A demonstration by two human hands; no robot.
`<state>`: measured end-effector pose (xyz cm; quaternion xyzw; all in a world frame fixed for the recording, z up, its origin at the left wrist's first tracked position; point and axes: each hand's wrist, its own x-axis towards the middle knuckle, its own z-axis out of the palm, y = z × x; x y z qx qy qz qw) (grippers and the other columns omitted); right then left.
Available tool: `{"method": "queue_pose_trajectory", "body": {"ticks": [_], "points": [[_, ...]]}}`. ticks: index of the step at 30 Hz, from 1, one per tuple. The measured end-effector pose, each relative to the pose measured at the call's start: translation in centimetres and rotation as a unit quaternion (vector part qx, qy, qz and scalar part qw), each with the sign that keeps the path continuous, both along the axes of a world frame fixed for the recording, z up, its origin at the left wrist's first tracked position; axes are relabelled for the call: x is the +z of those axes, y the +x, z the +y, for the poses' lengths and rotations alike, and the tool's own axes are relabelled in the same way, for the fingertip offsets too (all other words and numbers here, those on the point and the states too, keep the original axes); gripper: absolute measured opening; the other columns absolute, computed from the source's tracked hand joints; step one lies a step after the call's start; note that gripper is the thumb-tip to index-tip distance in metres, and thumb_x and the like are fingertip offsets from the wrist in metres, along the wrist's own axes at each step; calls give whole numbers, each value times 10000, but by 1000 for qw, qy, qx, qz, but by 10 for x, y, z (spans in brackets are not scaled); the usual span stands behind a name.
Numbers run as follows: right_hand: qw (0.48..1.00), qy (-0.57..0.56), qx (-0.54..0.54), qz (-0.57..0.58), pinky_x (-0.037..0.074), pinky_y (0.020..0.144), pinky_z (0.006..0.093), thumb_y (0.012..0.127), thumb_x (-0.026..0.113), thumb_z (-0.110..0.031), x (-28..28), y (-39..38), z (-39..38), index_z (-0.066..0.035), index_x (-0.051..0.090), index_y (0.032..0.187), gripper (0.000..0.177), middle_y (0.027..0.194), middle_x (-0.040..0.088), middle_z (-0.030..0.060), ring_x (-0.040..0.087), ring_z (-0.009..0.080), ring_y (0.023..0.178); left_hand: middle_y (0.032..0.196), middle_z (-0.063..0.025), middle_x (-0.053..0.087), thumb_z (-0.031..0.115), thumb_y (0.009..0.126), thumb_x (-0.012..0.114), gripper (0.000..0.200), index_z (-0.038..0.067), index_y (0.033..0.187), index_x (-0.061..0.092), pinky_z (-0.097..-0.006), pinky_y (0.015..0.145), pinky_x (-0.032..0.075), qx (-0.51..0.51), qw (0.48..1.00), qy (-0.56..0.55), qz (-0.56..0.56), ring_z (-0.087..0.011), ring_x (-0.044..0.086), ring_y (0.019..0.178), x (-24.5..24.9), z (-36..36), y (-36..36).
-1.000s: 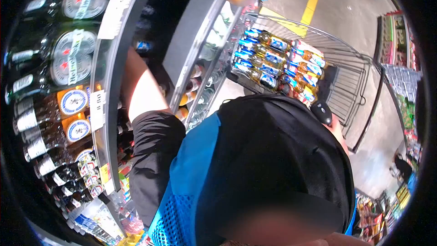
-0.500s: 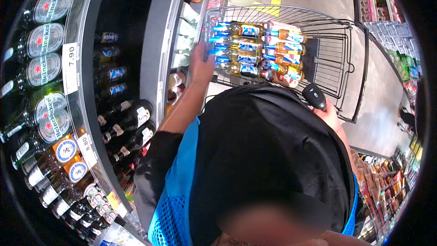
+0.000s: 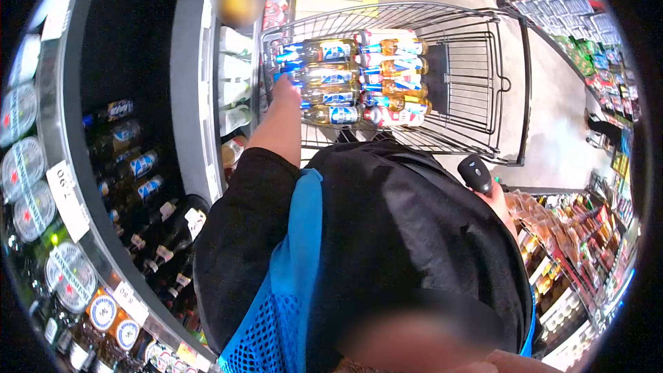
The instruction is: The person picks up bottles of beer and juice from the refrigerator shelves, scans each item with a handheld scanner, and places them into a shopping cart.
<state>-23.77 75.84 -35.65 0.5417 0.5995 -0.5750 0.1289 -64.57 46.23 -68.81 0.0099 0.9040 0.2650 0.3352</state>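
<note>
Several beer bottles [image 3: 338, 74] with blue-and-white labels and blue-foil necks lie on their sides in two columns inside a black wire shopping cart [image 3: 498, 86]. At the cart's left end, my left hand [image 3: 286, 94] is closed at the blue neck of one bottle in the left column; its fingertips are partly hidden and washed out by glare. My right hand [image 3: 497, 200] is wrapped round the handle of a black handheld scanner [image 3: 475, 171], held near my right side, apart from the cart.
Left of me stands a shelf of Heineken bottles [image 3: 71, 276] with price tags [image 3: 67, 200]. Further bottles lie in a dark shelf bay [image 3: 145, 164]. White-wrapped packs [image 3: 235, 69] line the shelf beside the cart. Packaged goods fill a rack [image 3: 559, 235] at lower right.
The view has shifted, so the cart and shelves sit further left. My left hand stays at the bottle necks, its arm now straighter. My right hand still holds the scanner.
</note>
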Motion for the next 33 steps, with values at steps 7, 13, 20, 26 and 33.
{"method": "queue_pose_trajectory", "body": {"ticks": [7, 13, 20, 26, 33], "points": [[1000, 21, 14, -7, 467, 713, 272, 808, 538, 67, -10, 40, 7, -30, 588, 1075, 288, 879, 627, 14, 573, 116, 769, 1034, 3, 526, 467, 958, 496, 378, 168, 1187, 524, -446, 1034, 277, 634, 649, 334, -255, -155, 477, 954, -85, 17, -31], [997, 61, 22, -50, 466, 763, 271, 808, 593, 49, -17, 43, 6, -22, 589, 1098, 298, 920, 637, 17, 570, 113, 827, 965, -56, 509, 540, 921, 545, 496, 132, 1193, 474, -473, 959, 391, 627, 649, 350, -252, -205, 495, 885, -112, 17, -32], [997, 50, 54, -22, 466, 805, 273, 809, 649, 7, -32, 34, 16, -14, 601, 1118, 313, 922, 651, 30, 569, 115, 850, 1037, -96, 557, 599, 938, 460, 525, 114, 1131, 513, -529, 853, 463, 651, 634, 347, -232, -265, 535, 915, -67, 30, -15], [990, 69, 123, 9, 465, 821, 286, 818, 646, -20, -25, 5, 14, -3, 583, 1128, 317, 907, 631, 20, 552, 126, 861, 786, -37, 565, 544, 916, 526, 418, 139, 994, 591, -308, 606, 449, 536, 775, 283, -178, -160, 559, 731, 35, 36, 7], [980, 24, 186, 62, 426, 618, 219, 796, 632, -21, 8, -57, 15, -51, 611, 1029, 236, 807, 602, -40, 519, 54, 716, 862, -72, 632, 288, 918, 527, 225, 72, 921, 590, -369, 823, 502, 251, 777, 573, 69, -224, 619, 804, 124, -33, 16]]}}
